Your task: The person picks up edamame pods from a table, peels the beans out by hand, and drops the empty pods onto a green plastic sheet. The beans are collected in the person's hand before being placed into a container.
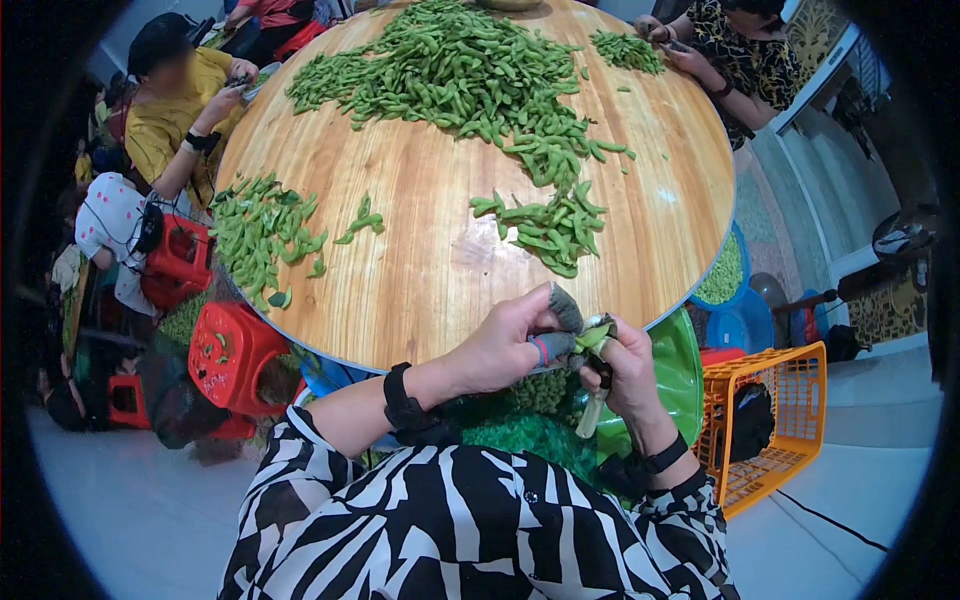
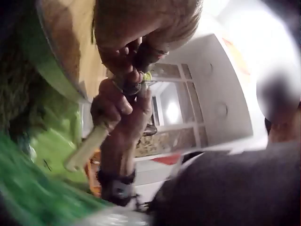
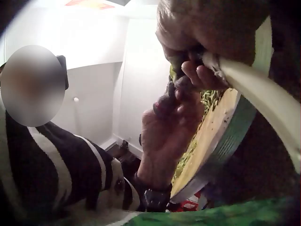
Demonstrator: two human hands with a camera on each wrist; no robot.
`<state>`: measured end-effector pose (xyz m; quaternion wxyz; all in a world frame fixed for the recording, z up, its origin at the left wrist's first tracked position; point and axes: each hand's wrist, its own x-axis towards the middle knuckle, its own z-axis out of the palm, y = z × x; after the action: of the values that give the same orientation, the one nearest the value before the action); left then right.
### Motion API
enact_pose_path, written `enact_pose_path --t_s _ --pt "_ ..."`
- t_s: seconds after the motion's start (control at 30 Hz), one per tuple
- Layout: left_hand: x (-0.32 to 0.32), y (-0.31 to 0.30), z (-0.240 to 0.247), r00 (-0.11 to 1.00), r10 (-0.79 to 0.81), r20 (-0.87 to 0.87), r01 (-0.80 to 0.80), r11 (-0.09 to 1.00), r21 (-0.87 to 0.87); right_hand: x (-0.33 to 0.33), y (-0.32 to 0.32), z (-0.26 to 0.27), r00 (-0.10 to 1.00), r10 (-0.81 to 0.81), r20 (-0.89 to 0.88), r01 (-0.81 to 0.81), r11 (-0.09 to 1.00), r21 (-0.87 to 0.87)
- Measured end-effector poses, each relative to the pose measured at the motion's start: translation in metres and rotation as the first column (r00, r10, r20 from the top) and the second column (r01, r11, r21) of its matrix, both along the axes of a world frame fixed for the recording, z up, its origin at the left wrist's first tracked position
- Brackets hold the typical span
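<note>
At the table's near edge, my left hand (image 1: 500, 345), with dark covers on thumb and forefinger, pinches a green pod (image 1: 594, 336). Against it, my right hand (image 1: 632, 368) grips a tool by its pale handle (image 1: 591, 416), which points downward. The tool's working end is hidden among the fingers. In the left wrist view the right hand (image 2: 115, 106) is curled round the handle (image 2: 87, 149). The right wrist view has the left hand's covered fingertips (image 3: 164, 101) close to the right hand's fingers. Beyond the hands lies a small pile of pods (image 1: 556, 230).
A large pod heap (image 1: 450, 75) covers the far part of the round wooden table (image 1: 410, 290); another pile (image 1: 258, 232) lies left. An orange crate (image 1: 812, 420) and green basin (image 1: 680, 375) stand right, red stools (image 1: 228, 350) left. Other people sit around the table.
</note>
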<state>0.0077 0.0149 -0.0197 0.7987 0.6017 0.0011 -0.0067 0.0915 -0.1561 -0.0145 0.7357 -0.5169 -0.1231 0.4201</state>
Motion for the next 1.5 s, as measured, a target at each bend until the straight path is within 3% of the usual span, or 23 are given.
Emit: enact_pose_path --t_s 0.07,0.2,0.27,0.43,0.5,0.53,0.6,0.67,0.7,0.77,0.8,0.87,0.93,0.97,1.03,1.17,1.3,1.43,1.5 --pt "0.0 0.001 0.002 0.984 0.046 0.17 -0.103 0.934 0.342 -0.001 0.0 0.001 0.999 -0.003 0.035 0.004 1.0 -0.024" --pt "0.0 -0.001 0.005 0.974 0.056 0.218 -0.157 0.864 0.478 0.0 0.0 -0.004 0.996 0.028 0.083 -0.025 0.999 -0.037" --pt "0.0 -0.003 0.001 0.886 -0.024 0.464 -0.344 0.637 0.69 0.0 0.001 -0.002 0.989 0.068 0.133 -0.058 0.995 -0.083" --pt "-0.003 -0.001 0.011 0.822 -0.023 0.569 -0.459 0.566 0.685 0.003 -0.002 -0.002 0.955 0.145 0.258 -0.106 0.982 -0.158" --pt "-0.007 0.019 0.022 0.863 -0.063 0.502 -0.412 0.488 0.77 0.004 -0.005 -0.002 0.932 0.194 0.305 -0.135 0.969 -0.205" --pt "-0.011 0.035 0.025 0.89 -0.038 0.455 -0.417 0.337 0.844 0.004 -0.008 -0.004 0.896 0.253 0.364 -0.164 0.952 -0.258" --pt "-0.015 0.076 0.033 0.984 0.13 0.122 -0.123 0.001 0.992 0.005 -0.014 0.001 0.827 0.412 0.383 -0.257 0.882 -0.394" --pt "-0.013 0.105 0.053 0.943 0.328 -0.055 0.118 -0.175 0.977 -0.001 -0.016 0.003 0.851 0.421 0.313 -0.297 0.878 -0.374" --pt "-0.007 0.116 0.051 0.942 0.333 -0.052 0.118 -0.18 0.977 -0.003 -0.016 0.002 0.871 0.43 0.238 -0.334 0.873 -0.356" --pt "0.008 0.136 0.035 0.904 0.185 0.385 -0.39 -0.009 0.921 -0.003 -0.013 -0.001 0.875 0.414 0.249 -0.321 0.883 -0.341" --pt "0.017 0.139 0.03 0.903 0.183 0.389 -0.394 -0.01 0.919 -0.003 -0.012 -0.003 0.881 0.395 0.259 -0.304 0.894 -0.33" --pt "0.04 0.136 0.022 0.933 0.139 0.332 -0.353 0.183 0.917 -0.001 -0.011 -0.002 0.885 0.375 0.278 -0.281 0.903 -0.325" --pt "0.058 0.13 0.01 0.941 0.155 0.301 -0.325 0.164 0.932 -0.003 -0.009 0.0 0.971 0.2 0.133 -0.185 0.976 -0.115" --pt "0.065 0.129 0.005 0.95 0.17 0.263 -0.288 0.144 0.947 -0.003 -0.01 0.0 0.969 0.204 0.136 -0.189 0.975 -0.118" --pt "0.069 0.128 0.001 0.966 0.162 0.204 -0.226 0.129 0.966 -0.004 -0.014 -0.002 0.995 0.074 -0.059 -0.075 0.997 -0.01" --pt "0.064 0.128 -0.001 0.953 0.192 0.235 -0.264 0.143 0.954 -0.014 -0.016 -0.009 0.954 -0.027 -0.297 0.019 0.999 -0.029" --pt "0.044 0.125 0.011 0.981 0.132 0.143 -0.166 0.187 0.968 -0.023 -0.015 -0.003 0.974 -0.02 -0.225 0.012 0.999 -0.037" --pt "0.033 0.12 0.01 0.966 0.123 0.226 -0.245 0.175 0.954 -0.023 -0.015 0.001 0.968 0.061 -0.243 -0.061 0.998 0.006" --pt "0.03 0.119 0.01 0.97 0.162 0.179 -0.216 0.252 0.943 -0.022 -0.011 0.007 0.973 0.101 -0.209 -0.095 0.995 0.038"
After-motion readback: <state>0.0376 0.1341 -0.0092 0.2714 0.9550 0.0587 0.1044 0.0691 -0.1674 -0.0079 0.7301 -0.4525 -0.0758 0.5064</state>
